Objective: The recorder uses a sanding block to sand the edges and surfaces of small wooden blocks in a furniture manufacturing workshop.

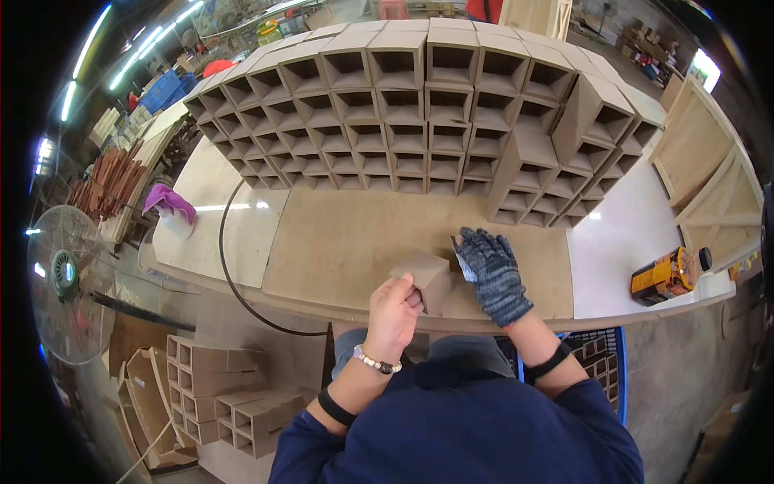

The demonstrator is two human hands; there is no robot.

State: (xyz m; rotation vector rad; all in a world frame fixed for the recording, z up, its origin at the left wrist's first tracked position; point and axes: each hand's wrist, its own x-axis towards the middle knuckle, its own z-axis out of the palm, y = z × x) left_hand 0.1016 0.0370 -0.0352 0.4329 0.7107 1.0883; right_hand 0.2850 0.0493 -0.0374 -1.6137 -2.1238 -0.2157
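Note:
My bare left hand [395, 312], with a beaded bracelet at its wrist, pinches the near edge of a brown, open-ended square box [425, 275]. The box sits tilted at the front of the table. To its right, my right hand [493, 278] wears a grey knitted glove, its fingers close together and bent over the tabletop. A small pale-blue and dark flat piece shows along the thumb side of the glove; what it is I cannot make out. Beyond both hands rises a wall of stacked brown square boxes [399, 106], their open ends facing me.
A black hose [229, 270] curves over the table's left part. A spray bottle [175, 222] under a purple cloth stands there. On the right lies a plastic jar [665, 276]. More boxes [214, 367] are on the floor at left, near a fan [66, 273]; a blue crate [622, 375] stands below right.

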